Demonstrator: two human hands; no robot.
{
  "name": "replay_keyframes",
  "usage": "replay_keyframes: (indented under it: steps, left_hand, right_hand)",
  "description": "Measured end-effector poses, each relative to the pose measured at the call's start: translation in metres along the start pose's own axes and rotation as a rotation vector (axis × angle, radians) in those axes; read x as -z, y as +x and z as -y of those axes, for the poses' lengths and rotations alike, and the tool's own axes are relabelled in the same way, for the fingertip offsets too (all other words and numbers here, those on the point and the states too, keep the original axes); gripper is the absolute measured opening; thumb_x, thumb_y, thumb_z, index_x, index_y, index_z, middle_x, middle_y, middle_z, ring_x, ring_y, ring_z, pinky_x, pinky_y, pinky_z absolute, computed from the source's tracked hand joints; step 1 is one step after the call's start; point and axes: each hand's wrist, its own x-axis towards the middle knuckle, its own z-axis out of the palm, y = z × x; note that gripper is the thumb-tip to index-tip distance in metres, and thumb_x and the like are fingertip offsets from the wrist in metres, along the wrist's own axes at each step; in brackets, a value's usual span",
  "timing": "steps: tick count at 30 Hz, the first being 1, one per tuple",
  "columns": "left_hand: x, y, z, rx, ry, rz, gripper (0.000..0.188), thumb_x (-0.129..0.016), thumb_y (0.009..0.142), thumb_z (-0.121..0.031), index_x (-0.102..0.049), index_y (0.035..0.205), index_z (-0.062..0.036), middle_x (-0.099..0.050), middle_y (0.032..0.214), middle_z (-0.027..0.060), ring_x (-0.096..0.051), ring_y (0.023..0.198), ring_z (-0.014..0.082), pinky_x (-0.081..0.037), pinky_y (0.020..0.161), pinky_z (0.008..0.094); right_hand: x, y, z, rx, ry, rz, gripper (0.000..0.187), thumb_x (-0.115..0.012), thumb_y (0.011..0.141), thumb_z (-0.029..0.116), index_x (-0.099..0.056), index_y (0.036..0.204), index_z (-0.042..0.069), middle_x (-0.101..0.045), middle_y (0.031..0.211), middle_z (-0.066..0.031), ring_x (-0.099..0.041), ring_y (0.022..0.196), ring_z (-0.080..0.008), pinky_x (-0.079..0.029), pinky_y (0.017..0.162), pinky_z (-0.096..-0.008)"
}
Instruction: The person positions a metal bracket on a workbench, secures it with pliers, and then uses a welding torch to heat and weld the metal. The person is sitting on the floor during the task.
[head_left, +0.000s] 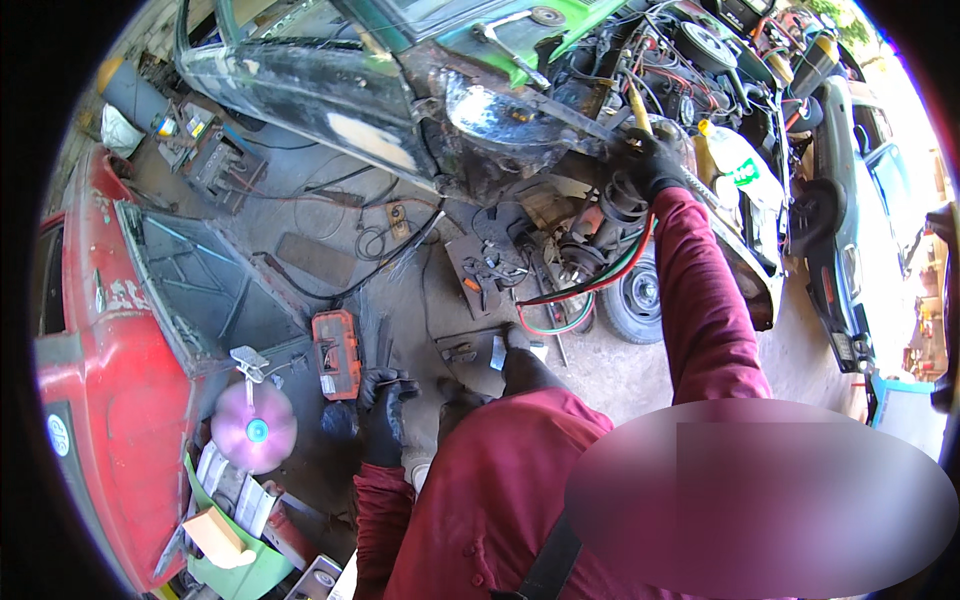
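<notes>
Far left: a red car body [120, 335], paint chipped; I judge it parked out of the way at the edge of the floor.
Fan: one unit with a pink disc of blades [256, 430], facing up into my view beside the red car; probably set there to blow air over the crouched wearer.
Toolbox: orange and dark, oblong [337, 355], on the floor by the left hand; likely kept there to be within arm's reach.
Left hand: black-gloved [382, 388], low, just beside the toolbox, fingers curled. A thin sliver shows at the fingers; I cannot tell whether it is gripped.
Floor board: dark, flat [465, 262], bearing small loose parts; perhaps laid to keep them together.
Hoses: a red and green pair [600, 286], looping below the right arm; their slack seems to let them hang clear.
Coil spring: dark [626, 190], in the exposed wheel area of the green-and-black car [360, 130], directly below the right hand.
Right hand: black-gloved [648, 165], arm stretched forward, over the spring's top. The palm side is hidden, so I cannot tell how tight the grip is; the reach may also steady the body.
Wooden handle: pale [638, 105], standing up at the glove's far edge; whether held or merely propped, I cannot tell.
Bottle: clear plastic, yellow cap [742, 165], right of the hand, resting among engine-bay parts, presumably for easy reach.
</notes>
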Motion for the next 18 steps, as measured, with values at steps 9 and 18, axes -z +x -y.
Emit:
replay_keyframes:
  steps: [9, 18]
  left_hand:
    - [-0.074, 0.041, 0.019, 0.065, -0.125, 0.027, 0.033, -0.056, 0.096, -0.002, -0.055, 0.129, -0.0033, -0.067, 0.11, 0.012, -0.07, 0.098, 0.0262, -0.06, 0.089, 0.0429]
    - [-0.143, 0.063, 0.014, 0.105, -0.009, 0.063, 0.036, -0.057, 0.096, -0.001, -0.054, 0.132, -0.0011, -0.065, 0.112, 0.0129, -0.068, 0.103, 0.0262, -0.057, 0.094, 0.0426]
  right_hand:
    - [0.043, -0.033, 0.015, 0.022, 0.061, -0.157, 0.05, -0.084, 0.078, 0.008, -0.068, 0.125, 0.013, -0.064, 0.126, -0.0238, -0.061, 0.12, -0.0432, -0.051, 0.104, -0.0462]
    - [0.085, -0.121, 0.025, 0.149, 0.316, -0.362, 0.05, -0.07, 0.081, -0.003, -0.065, 0.13, 0.008, -0.054, 0.134, -0.0251, -0.055, 0.128, -0.0437, -0.046, 0.109, -0.0474]
